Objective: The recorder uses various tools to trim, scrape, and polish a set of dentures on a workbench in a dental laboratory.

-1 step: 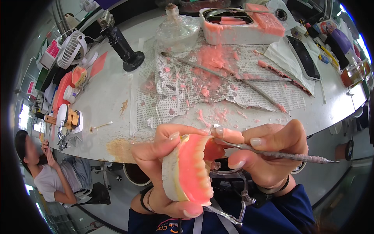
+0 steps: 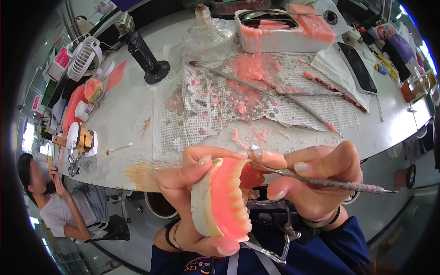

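Observation:
My left hand (image 2: 178, 185) is closed around a dental model with a pale plaster base, pink wax gums and a row of artificial teeth (image 2: 222, 201). Its thumb is at the lower end, its fingers along the upper end. My right hand (image 2: 325, 178) pinches a slim metal wax carver (image 2: 327, 180) between thumb and fingers, its pointed rear end sticking out to the right. The carver's working end lies close to the pink wax at the model's upper right; fingers partly hide the contact. Beneath the model hangs a metal articulator frame (image 2: 286, 233) with a spring, partly hidden.
Wax-spattered paper (image 2: 206, 110) covers the table, with metal instruments (image 2: 238, 80) on it. Behind stand a glass burner (image 2: 208, 36), a wax-smeared white container (image 2: 256, 43) and a black torch (image 2: 146, 59). A phone (image 2: 356, 68) lies right; another articulator (image 2: 82, 140) stands left. A person (image 2: 64, 206) sits lower left.

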Demonstrator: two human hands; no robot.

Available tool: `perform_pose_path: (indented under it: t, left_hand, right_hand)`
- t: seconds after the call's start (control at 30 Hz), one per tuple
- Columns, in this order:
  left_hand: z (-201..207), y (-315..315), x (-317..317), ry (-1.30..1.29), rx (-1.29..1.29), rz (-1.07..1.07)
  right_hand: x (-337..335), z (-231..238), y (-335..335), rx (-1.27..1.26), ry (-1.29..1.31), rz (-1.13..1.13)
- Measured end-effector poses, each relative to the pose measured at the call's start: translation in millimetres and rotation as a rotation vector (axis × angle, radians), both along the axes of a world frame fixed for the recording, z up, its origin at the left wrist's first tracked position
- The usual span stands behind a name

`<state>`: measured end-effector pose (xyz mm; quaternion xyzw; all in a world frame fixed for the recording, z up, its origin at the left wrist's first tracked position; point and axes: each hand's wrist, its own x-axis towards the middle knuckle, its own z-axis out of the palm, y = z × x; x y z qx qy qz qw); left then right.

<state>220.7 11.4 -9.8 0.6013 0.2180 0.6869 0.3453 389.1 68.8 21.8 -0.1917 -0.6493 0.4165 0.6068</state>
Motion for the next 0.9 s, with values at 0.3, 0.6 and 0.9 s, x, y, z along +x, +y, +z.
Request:
perform_pose_path:
  t: [0.3, 0.6, 0.9]
  left_hand:
    - [9.5, -4.5, 11.0, -0.059, -0.08, 0.026]
    - [40.2, -11.5, 21.5, -0.274, -0.486, 0.132]
    - [43.8, -10.9, 22.8, -0.499, -0.519, 0.19]
  right_hand:
    - [3.7, -5.2, 4.7, 0.008, 0.041, 0.108]
    - [-8.2, 9.4, 22.1, -0.242, 0.303, 0.155]
    - [-5.4, 13.0, 10.9, -0.061, 0.078, 0.185]
